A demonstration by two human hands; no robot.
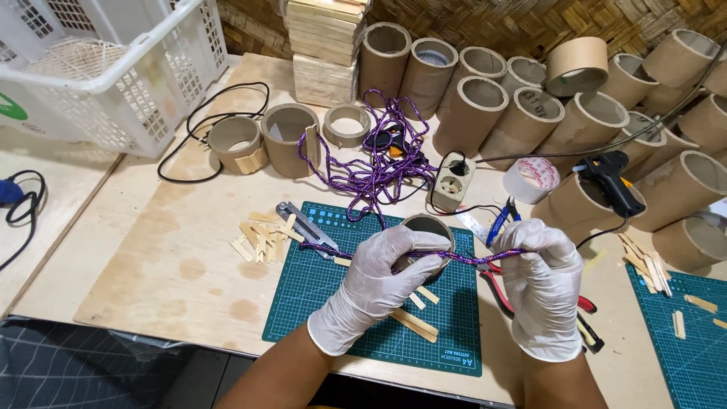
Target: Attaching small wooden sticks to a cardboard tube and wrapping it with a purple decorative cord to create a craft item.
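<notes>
Over the green cutting mat (333,303), both gloved hands grip a purple cord (462,257) stretched level, its long axis running left to right. The left hand (379,284) also clasps a short cardboard tube (429,227), mouth upward; the right hand (541,284) pinches the cord just right of the mat.

The purple cord (454,257) is a thin braided rope, violet with darker flecks. One stretch of it runs taut and nearly level between the left hand (379,284) and the right hand (539,284), both in white gloves, crossing just in front of the cardboard tube (430,229). The rest trails up and away over the green cutting mat (333,288) into a loose tangled heap further back on the counter. The tube is a short brown cylinder with an open mouth, upright or slightly tilted, held in the left grip; its lower part is hidden, so whether it touches the mat cannot be told.
</notes>
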